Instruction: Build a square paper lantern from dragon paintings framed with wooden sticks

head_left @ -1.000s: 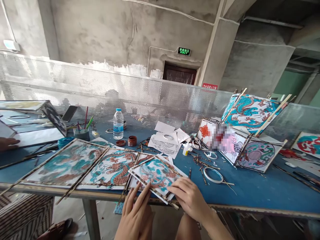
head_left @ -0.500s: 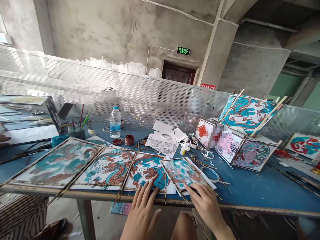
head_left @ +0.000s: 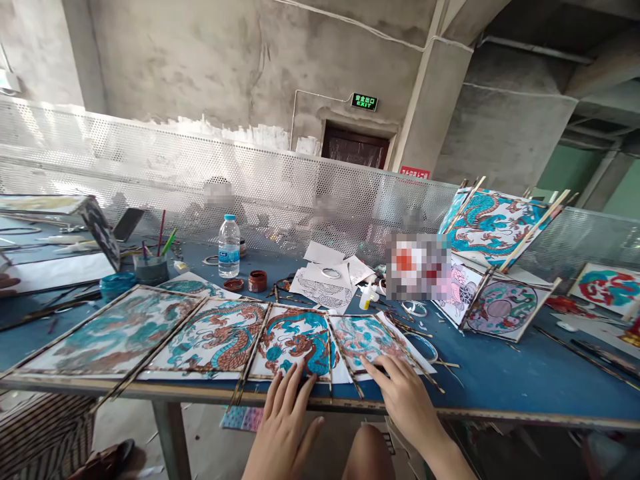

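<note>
Several painted dragon panels framed with thin bamboo sticks lie in a row along the front of the blue table (head_left: 500, 383). My left hand (head_left: 285, 423) rests with fingers stretched flat on the near edge of the third panel (head_left: 295, 340). My right hand (head_left: 400, 393) lies with fingers spread on the rightmost panel (head_left: 370, 337), pressing its near edge. Neither hand grips anything.
A water bottle (head_left: 229, 247), two small paint jars (head_left: 257, 281), a brush cup (head_left: 150, 267), a glue bottle (head_left: 371, 295), paper cut-outs (head_left: 325, 283) and wire rings (head_left: 423, 308) sit behind the row. More framed panels (head_left: 500, 227) lean at the right. Another person's hand (head_left: 7, 283) shows at far left.
The rightmost panel was slid from on top of the others to the right end of the row and turned into line. Both hands moved right with it, now resting flat.
</note>
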The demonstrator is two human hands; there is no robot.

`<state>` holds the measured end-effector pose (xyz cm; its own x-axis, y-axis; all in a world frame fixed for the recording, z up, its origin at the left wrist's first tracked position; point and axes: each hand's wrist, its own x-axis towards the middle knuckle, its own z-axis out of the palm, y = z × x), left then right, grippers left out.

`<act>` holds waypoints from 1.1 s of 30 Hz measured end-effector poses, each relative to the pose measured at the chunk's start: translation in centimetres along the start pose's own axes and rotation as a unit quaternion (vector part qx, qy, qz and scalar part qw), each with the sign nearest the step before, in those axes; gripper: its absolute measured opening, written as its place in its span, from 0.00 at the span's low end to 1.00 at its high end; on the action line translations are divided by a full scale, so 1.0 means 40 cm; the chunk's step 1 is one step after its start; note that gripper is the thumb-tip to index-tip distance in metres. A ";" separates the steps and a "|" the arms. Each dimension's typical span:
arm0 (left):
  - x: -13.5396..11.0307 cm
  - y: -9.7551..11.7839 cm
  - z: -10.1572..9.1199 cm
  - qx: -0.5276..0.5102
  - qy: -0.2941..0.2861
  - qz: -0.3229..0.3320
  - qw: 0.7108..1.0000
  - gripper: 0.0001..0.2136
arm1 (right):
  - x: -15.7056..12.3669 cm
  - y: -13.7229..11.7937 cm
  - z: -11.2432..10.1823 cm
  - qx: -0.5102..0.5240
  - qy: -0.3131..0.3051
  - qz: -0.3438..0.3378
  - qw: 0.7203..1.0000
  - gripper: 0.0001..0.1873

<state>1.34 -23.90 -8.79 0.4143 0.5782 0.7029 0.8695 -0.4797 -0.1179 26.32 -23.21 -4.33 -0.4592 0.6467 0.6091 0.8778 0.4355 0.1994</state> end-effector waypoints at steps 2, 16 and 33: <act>0.000 0.000 0.000 -0.008 -0.005 -0.003 1.000 0.24 | -0.009 0.000 -0.001 -0.007 0.014 0.006 1.000 0.27; -0.003 0.004 0.003 -0.017 -0.011 -0.011 1.000 0.24 | 0.005 -0.029 -0.004 -0.012 0.052 0.000 0.999 0.29; -0.004 0.008 0.011 -0.023 -0.007 -0.016 1.000 0.24 | 0.027 -0.015 0.022 0.036 -0.086 0.016 0.996 0.33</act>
<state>1.66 -23.85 -9.26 0.3899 0.6026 0.6963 0.8696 -0.4896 -0.0632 25.19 -22.21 -4.45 -0.4530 0.7558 0.4727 0.8831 0.4532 0.1218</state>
